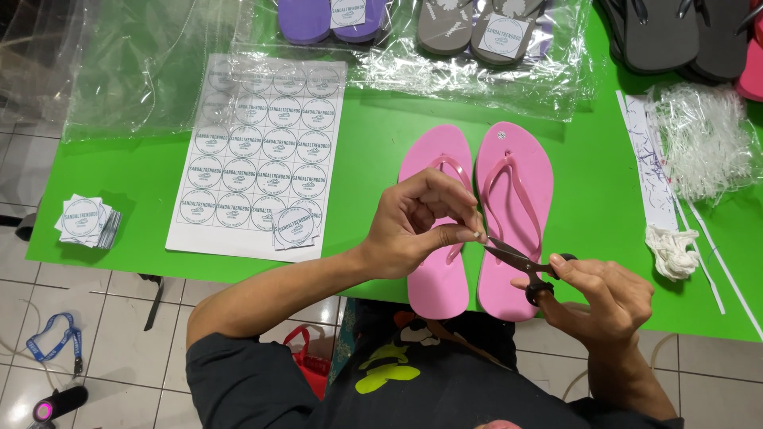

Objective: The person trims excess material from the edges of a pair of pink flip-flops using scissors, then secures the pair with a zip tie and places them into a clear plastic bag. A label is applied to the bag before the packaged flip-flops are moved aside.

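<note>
The right hand [608, 298] has its grip clenched through the black handles of a small pair of scissors [520, 262], the blades parted and pointing toward the left hand [417, 222]. The left hand's grip is pinched, thumb and forefinger together on something tiny at the scissor tips; it is too small to tell what, though it sits right at the straps of the pink flip-flops [477, 218]. That pair lies side by side on the green counter [373, 135], directly under both grips, soles down and toes away from the person. Judging by this, the trimming at the straps is in hand and not finished: the pair is bare of any round label and not yet bagged. Beyond the left grip lies a sheet of round stickers [258, 155], with a few cut ones stacked at its near edge. Further off, purple and grey pairs [469, 28] already carry labels inside clear plastic bags [151, 63]. Past the right grip lies a heap of thin white plastic ties [703, 139].
</note>
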